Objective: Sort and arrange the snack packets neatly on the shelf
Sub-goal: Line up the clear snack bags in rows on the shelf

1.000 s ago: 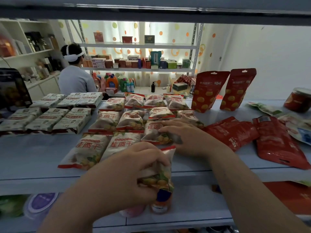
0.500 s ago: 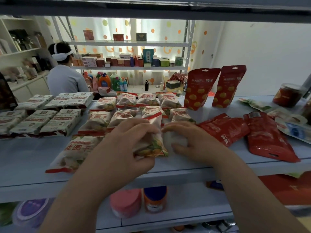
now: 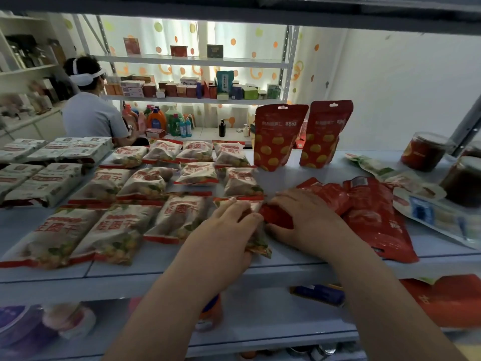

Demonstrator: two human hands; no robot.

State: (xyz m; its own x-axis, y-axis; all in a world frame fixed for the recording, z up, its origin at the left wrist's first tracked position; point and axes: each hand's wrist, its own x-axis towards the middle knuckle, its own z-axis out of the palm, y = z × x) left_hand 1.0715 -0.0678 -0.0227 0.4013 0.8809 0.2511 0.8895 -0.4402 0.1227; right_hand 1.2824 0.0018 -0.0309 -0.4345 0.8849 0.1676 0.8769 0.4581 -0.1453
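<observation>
On the shelf (image 3: 156, 278), red-lettered 桂圆干 packets (image 3: 179, 217)

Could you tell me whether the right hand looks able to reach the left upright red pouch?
Probably yes: the right hand grips a flat red pouch just in front of the upright red pouch, with only bare shelf between.

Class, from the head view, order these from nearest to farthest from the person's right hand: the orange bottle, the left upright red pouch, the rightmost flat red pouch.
1. The rightmost flat red pouch: lying right of the right hand.
2. The left upright red pouch: standing at the shelf's back.
3. The orange bottle: on the far rack.
</observation>
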